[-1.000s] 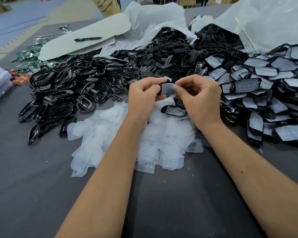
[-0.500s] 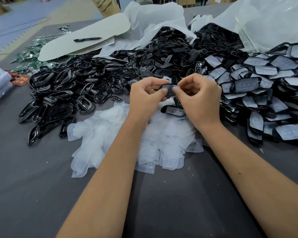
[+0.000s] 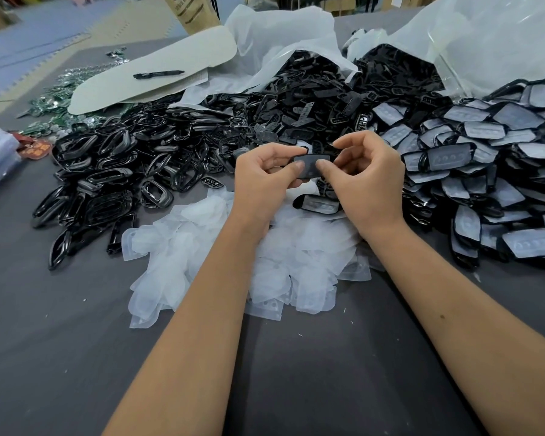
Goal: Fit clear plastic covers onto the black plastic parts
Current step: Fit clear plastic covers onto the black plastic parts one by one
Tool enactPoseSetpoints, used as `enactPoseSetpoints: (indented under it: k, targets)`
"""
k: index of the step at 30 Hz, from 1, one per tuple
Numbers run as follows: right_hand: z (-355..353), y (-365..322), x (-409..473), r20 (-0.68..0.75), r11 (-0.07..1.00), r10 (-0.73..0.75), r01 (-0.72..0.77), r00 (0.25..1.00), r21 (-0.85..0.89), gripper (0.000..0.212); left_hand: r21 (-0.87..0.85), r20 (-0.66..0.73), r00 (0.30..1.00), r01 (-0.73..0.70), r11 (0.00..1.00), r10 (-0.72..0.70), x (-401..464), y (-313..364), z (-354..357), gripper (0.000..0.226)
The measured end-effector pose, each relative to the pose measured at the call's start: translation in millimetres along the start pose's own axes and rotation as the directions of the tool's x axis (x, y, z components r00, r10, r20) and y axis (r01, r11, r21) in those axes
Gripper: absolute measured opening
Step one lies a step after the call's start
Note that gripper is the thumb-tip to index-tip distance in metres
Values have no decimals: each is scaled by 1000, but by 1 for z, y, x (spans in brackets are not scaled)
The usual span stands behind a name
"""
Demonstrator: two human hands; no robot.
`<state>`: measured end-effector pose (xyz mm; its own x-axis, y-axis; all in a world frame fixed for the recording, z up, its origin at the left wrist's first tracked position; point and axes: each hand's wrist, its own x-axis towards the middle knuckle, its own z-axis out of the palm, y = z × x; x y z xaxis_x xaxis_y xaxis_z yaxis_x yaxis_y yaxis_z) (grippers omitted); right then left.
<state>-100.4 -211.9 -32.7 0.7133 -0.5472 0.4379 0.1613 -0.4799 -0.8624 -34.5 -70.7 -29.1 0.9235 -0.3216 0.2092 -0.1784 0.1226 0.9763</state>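
A: Where's the piece right now?

B: Up in the air between both hands, above the heap of loose clear covers [image 3: 239,265] on the desk [image 3: 76,357]. The left hand [image 3: 265,180] and the right hand [image 3: 365,180] each pinch one end of a black part [image 3: 312,165], thumbs on the near face, the other fingers curled round behind. A clear cover looks to be lying on it already, though I can't tell whether its edges are seated.

A: So what could spoil it from here?

B: My guess is uneven pressure. If one thumb presses harder, the cover may seat at one end and lift at the other. The film looks thin, so a hard squeeze might crease it.

A: And dropping it?

B: Likely enough, since the grip is only at the tips. A slip would send it into the clear covers below, or among the bare black parts [image 3: 114,171] to the left, where it would be hard to find.

A: The finished ones?

B: Heaped on the right, the covered parts [image 3: 485,171]. A half-seated piece tossed there would pass unnoticed.
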Motion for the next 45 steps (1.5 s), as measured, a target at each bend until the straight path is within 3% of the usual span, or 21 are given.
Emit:
enactPoseSetpoints:
  k: [6, 13, 19, 28, 35, 38, 40, 45]
  targets:
    - [0, 1, 2, 141, 976, 81, -107, 987, 187, 19, -62, 45, 999, -5, 998, 8, -2, 2, -2, 20]
    - [-1, -3, 0, 151, 914, 153, -198, 977, 355, 9, -88, 80, 997, -5, 996, 12, -1, 2, -2, 19]
    - [0, -5, -1, 146, 905, 169, -212, 975, 368, 7, -77, 71, 997, 4, 997, 2, -2, 3, -2, 23]
    - [2, -7, -1, 110, 996, 43, -51, 993, 68, 13, -43, 49, 999, 6, 999, -4, -3, 3, -1, 27]
    - [-3, -6, 1, 166, 999, -9, 3, 986, 37, 25, -11, -31, 999, -22, 1000, 21, -1, 0, -2, 23]
    - [-4, -7, 0, 124, 979, -174, 185, 977, -81, 33, -25, -82, 997, -5, 1000, 3, 1, -1, -3, 19]
    - [-4, -8, -2, 175, 926, -306, 335, 936, -172, 38, -28, -86, 996, 10, 1000, -12, 0, 0, -2, 18]
    - [-1, -4, -2, 216, 870, -358, 409, 908, -275, 23, -192, -58, 988, 131, 973, -144, 1, 5, -5, 13]
